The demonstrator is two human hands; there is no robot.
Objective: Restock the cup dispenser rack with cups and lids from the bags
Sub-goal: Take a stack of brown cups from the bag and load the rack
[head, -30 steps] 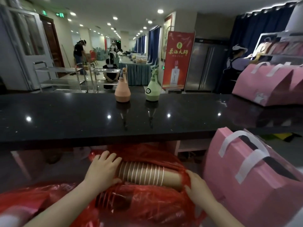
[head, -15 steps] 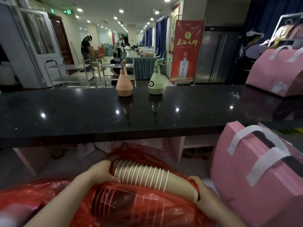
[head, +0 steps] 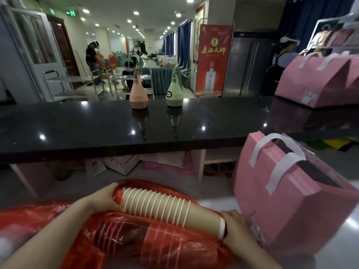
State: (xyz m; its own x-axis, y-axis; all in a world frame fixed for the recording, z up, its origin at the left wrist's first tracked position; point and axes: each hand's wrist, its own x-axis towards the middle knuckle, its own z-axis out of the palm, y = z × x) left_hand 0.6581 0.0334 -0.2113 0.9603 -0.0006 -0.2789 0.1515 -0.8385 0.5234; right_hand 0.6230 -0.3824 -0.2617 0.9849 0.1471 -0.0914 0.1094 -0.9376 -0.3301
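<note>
Tan paper cup stack (head: 165, 208) gripped at both ends over the red plastic bag (head: 136, 241).
My left hand (head: 103, 199) and right hand (head: 236, 224) curl round it; pink carrier bag (head: 287, 206) crowds my right, black counter (head: 116, 129) ahead.

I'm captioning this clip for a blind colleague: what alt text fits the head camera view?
A person's left hand and right hand grip the two ends of a stack of paper cups lying over a red plastic bag. A pink bag stands to the right, before a black counter.

left hand (head: 101, 199): bare, no sleeve | right hand (head: 236, 226): bare, no sleeve
</note>
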